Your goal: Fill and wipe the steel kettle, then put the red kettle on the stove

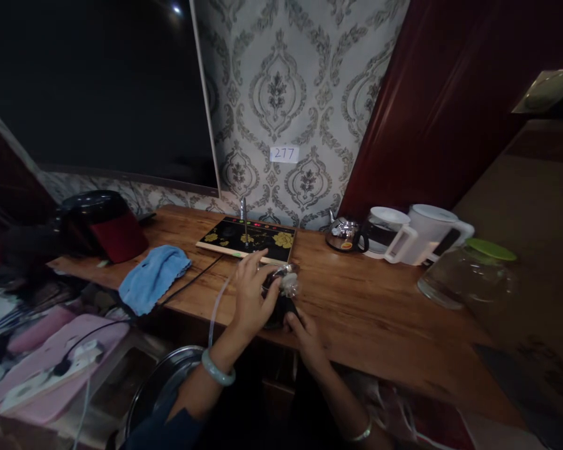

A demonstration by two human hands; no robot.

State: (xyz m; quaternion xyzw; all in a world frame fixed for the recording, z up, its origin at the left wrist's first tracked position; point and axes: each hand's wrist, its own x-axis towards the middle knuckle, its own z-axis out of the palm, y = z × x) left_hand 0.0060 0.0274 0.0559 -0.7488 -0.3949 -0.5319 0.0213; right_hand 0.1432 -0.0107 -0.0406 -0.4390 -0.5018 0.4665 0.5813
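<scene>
Low over the front edge of the wooden table, I hold a small shiny teapot (288, 269) with a black handle. My right hand (308, 337) is closed around that handle. Thumb and fingers of my left hand (251, 290) curve about the pot's left side, the other fingers stretched forward. A whitish, see-through lump (289, 285) shows at the pot's top; I cannot make out what it is. Just behind my left hand lies a black cooktop (225, 234) with yellow flowers, and a thin metal spout (244, 222) rises from it.
At the back right stand a glass teapot (342, 232), two white-handled jugs (388, 226) (429, 228) and a green-lidded glass pitcher (469, 275). To the left are a blue cloth (154, 278) and a red-black appliance (106, 225). A clear hose (214, 312) hangs toward a metal basin (169, 369).
</scene>
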